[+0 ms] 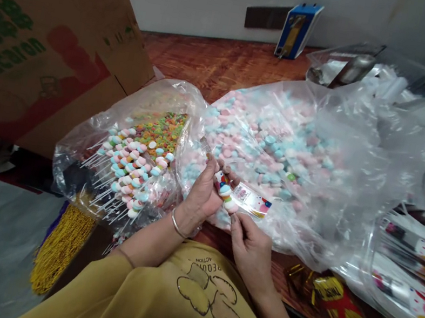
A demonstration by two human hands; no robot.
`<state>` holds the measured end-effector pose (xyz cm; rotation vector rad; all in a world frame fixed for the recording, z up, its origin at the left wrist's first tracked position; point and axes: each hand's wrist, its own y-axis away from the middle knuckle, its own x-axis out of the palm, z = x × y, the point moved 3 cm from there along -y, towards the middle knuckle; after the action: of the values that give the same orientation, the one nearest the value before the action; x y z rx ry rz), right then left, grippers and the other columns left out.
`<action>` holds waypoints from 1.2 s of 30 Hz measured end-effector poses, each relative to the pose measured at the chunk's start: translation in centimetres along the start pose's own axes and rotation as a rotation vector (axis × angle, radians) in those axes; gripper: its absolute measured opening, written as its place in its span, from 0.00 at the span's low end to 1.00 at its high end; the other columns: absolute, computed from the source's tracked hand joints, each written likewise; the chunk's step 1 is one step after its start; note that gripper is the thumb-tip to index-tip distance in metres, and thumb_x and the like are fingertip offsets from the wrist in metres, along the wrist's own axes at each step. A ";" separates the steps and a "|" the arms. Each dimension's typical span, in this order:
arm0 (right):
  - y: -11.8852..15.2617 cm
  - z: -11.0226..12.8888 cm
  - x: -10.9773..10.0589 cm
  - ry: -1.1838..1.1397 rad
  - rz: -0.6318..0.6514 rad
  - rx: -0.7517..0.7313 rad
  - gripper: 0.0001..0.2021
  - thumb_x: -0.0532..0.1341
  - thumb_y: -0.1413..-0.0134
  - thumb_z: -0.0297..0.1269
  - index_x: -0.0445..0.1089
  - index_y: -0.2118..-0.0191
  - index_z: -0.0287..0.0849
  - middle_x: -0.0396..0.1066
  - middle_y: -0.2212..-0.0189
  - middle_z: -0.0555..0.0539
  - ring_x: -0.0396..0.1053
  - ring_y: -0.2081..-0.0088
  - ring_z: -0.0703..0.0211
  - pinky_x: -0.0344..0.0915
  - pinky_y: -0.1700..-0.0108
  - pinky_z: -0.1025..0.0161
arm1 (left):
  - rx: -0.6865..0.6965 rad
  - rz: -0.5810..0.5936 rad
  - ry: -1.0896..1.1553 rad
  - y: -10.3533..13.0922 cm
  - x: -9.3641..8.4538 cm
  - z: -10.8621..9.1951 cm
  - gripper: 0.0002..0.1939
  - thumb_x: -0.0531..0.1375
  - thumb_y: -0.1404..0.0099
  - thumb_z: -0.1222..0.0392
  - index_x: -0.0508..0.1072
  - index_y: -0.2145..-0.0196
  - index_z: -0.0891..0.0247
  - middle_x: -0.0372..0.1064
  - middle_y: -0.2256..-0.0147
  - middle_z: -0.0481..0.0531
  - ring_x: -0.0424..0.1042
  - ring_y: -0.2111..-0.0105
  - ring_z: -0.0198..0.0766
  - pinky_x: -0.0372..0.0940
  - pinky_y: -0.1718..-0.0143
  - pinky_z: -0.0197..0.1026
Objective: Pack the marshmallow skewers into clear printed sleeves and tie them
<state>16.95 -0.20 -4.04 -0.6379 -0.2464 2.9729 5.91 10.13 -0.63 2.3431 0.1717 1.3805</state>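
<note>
In front of my body, my left hand (203,193) is closed around a small clear bag (218,180) with a colourful print. A marshmallow skewer (227,199), pink, white and blue with a green layer, sits partly at the bag's mouth. My right hand (250,242) pinches the lower end of that skewer; its stick is mostly hidden by the fingers. Beside the hands lies a flat printed packet (251,200) on the marshmallow bag. To the left, a pile of finished marshmallow skewers (131,172) rests with white sticks pointing toward me.
A large clear bag of pink and blue marshmallows (259,129) spreads across the table (197,60). Colourful ring candies (166,129) lie behind the skewers. A cardboard box (52,43) stands left, a blue device (298,30) at the wall, and a tray of printed bags (416,261) at right.
</note>
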 end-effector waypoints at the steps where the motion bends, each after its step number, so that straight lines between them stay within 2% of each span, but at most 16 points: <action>1: 0.0 0.2 0.0 0.096 -0.028 -0.060 0.12 0.56 0.31 0.38 0.76 0.62 0.41 0.73 0.73 0.49 0.65 0.74 0.63 0.58 0.68 0.65 | -0.008 -0.006 0.004 0.1 0.0 0.2 0.20 0.69 0.38 0.45 0.68 0.72 0.63 0.66 0.76 0.43 0.69 0.75 0.31 0.69 0.63 0.38; 5: -0.5 0.9 0.1 0.354 -0.154 -0.252 0.12 0.55 0.30 0.33 0.75 0.62 0.38 0.72 0.77 0.49 0.65 0.78 0.63 0.55 0.71 0.64 | -0.054 -0.007 0.012 0.4 -0.1 1.1 0.21 0.68 0.37 0.43 0.69 0.72 0.63 0.65 0.76 0.44 0.69 0.75 0.31 0.71 0.61 0.40; 8: -0.8 1.4 0.0 0.479 -0.226 -0.377 0.13 0.55 0.29 0.32 0.75 0.64 0.37 0.72 0.78 0.48 0.64 0.78 0.61 0.55 0.70 0.62 | -0.059 0.015 0.000 0.3 -0.3 1.2 0.19 0.68 0.37 0.46 0.70 0.71 0.63 0.68 0.74 0.46 0.72 0.73 0.33 0.72 0.61 0.40; 13: -0.8 1.6 -0.6 0.602 -0.264 -0.474 0.11 0.57 0.29 0.32 0.76 0.59 0.34 0.75 0.76 0.46 0.64 0.77 0.59 0.54 0.69 0.60 | 0.040 -0.022 -0.021 -0.3 -0.4 0.0 0.09 0.67 0.34 0.59 0.72 0.68 0.64 0.71 0.73 0.45 0.74 0.72 0.32 0.72 0.60 0.39; 17: -0.6 1.4 -0.8 0.612 -0.249 -0.503 0.11 0.57 0.30 0.31 0.76 0.58 0.34 0.76 0.76 0.46 0.65 0.77 0.60 0.54 0.69 0.60 | 0.052 -0.126 -0.033 -0.3 -0.4 -0.4 0.12 0.65 0.32 0.57 0.70 0.71 0.64 0.71 0.75 0.46 0.76 0.71 0.34 0.73 0.54 0.43; 23: -0.4 0.8 -0.7 0.446 -0.214 -0.333 0.12 0.56 0.30 0.34 0.76 0.62 0.37 0.73 0.77 0.48 0.66 0.77 0.61 0.56 0.70 0.63 | 0.045 -0.101 -0.066 0.4 -0.3 0.8 0.16 0.67 0.34 0.51 0.71 0.72 0.65 0.72 0.74 0.48 0.76 0.72 0.34 0.74 0.57 0.42; 26: -0.4 0.5 -0.7 0.257 -0.170 -0.217 0.11 0.56 0.30 0.35 0.76 0.59 0.38 0.74 0.74 0.48 0.68 0.75 0.62 0.59 0.69 0.65 | 0.062 -0.058 -0.086 0.4 -0.4 1.0 0.18 0.70 0.39 0.48 0.72 0.70 0.65 0.73 0.73 0.49 0.75 0.73 0.34 0.73 0.60 0.40; 30: -0.5 0.1 -0.7 -0.007 -0.113 -0.046 0.12 0.57 0.31 0.40 0.76 0.57 0.40 0.73 0.72 0.49 0.67 0.73 0.62 0.60 0.68 0.65 | 0.057 0.004 -0.112 0.4 -0.2 0.4 0.19 0.74 0.44 0.49 0.74 0.65 0.64 0.70 0.75 0.44 0.73 0.74 0.32 0.72 0.59 0.40; 33: -0.7 -0.3 0.0 -0.414 0.016 0.206 0.15 0.59 0.34 0.48 0.75 0.60 0.41 0.63 0.81 0.55 0.58 0.80 0.65 0.55 0.76 0.66 | 0.049 0.042 -0.155 0.7 0.0 0.3 0.18 0.74 0.44 0.52 0.73 0.67 0.64 0.64 0.77 0.40 0.68 0.77 0.28 0.71 0.60 0.38; 36: -0.9 -0.2 1.3 -0.854 0.148 0.451 0.17 0.61 0.37 0.53 0.72 0.63 0.42 0.48 0.87 0.62 0.43 0.85 0.69 0.49 0.81 0.67 | -0.062 0.123 -0.209 1.4 -0.2 1.7 0.21 0.74 0.45 0.48 0.69 0.72 0.64 0.64 0.77 0.42 0.66 0.78 0.28 0.69 0.67 0.35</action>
<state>15.95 0.86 -4.60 0.6954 0.4312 3.0683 7.13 8.32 -0.94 2.4605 -0.0762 1.1663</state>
